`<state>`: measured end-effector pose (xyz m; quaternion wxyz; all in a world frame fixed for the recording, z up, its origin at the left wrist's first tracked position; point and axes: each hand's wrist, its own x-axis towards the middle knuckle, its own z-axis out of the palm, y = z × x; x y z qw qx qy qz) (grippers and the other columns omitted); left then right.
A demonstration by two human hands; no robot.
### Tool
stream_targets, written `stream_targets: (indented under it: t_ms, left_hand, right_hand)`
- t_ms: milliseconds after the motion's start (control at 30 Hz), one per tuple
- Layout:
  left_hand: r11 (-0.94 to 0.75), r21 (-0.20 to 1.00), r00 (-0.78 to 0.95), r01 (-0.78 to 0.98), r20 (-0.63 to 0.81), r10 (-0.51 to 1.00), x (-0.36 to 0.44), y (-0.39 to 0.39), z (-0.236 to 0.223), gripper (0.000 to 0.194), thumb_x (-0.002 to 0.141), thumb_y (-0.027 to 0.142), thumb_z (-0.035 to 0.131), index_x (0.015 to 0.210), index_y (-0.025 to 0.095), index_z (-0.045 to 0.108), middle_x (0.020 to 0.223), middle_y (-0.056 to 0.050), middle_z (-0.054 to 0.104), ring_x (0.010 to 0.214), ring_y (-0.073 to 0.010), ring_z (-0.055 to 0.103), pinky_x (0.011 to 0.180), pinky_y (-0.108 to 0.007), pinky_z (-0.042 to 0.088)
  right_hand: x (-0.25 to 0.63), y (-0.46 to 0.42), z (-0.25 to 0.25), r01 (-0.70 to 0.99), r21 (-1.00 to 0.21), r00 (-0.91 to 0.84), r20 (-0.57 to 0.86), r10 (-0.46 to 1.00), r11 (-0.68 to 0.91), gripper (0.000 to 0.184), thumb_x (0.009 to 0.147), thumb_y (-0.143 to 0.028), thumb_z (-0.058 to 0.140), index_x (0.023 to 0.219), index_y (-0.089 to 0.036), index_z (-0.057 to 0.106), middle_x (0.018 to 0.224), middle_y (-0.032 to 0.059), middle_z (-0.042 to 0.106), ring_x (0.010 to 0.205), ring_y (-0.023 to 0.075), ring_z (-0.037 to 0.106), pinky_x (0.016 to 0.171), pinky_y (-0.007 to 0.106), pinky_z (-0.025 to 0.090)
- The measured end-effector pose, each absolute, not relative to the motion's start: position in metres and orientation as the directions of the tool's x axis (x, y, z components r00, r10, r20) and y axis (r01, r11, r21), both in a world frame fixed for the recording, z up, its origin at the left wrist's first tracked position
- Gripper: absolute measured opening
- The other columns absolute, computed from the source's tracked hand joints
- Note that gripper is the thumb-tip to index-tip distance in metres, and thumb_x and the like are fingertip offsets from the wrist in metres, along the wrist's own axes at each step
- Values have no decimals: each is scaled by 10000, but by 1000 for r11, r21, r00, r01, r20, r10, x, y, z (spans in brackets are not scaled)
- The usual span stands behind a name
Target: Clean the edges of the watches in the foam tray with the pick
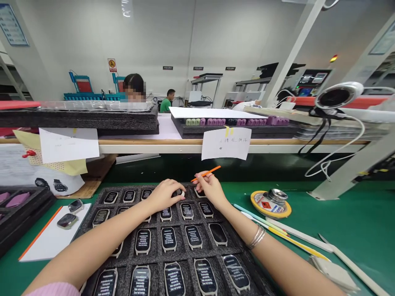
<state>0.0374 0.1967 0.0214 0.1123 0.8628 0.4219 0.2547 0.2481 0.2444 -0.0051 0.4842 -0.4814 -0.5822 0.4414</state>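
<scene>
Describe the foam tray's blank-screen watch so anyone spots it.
On the green bench, find the large foam tray of watches. In its rightmost column, the watch is third from the far end. Its screen is blank; adjacent ones show text.

Stretches out as a green worktop (311, 211). Carries a black foam tray (156, 242) centrally, with a white pad (40, 246) to its left. Holds a yellow-rimmed disc (270, 213) and slender tools (304, 233) rightward.
</scene>
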Motion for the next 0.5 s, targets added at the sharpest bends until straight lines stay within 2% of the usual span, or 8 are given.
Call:
stream_targets:
  t_ms: [167,367,500]
  left_hand:
    - [-562,496,429,662,363,827,39,197,15,186,841,302,738,1010,242,689,1105,-37,733,1099,-241,653,1030,-407,461]
    - [-499,571,360,652,346,866,40,197,11,413,789,297,773,1136,220,564,1165,-88,697,1123,-266,657,982,-415,510]
    - [-488,598,349,636,341,873,40,198,8,422,775,293,779,1113,220,537,1161,-95,689,1127,-273,652,1000,-435,500]
  right_hand:
    - [226,246,-13,109,-990,-183,69,981,90,312,983,-363,612,1212,-151,609,1115,73,666,891,179,679,754,356,599]
    - [225,246,-24,113,-991,-233,45,972,73,313,981,-359,615,1215,-152,609,1131,76,664,911,185,678,772,367,598]
    - [226,246,-28,110,-991,-231,51,972,78,322,981,-363,614,1226,-154,606,1147,79,661,930,192,677,788,378,597]
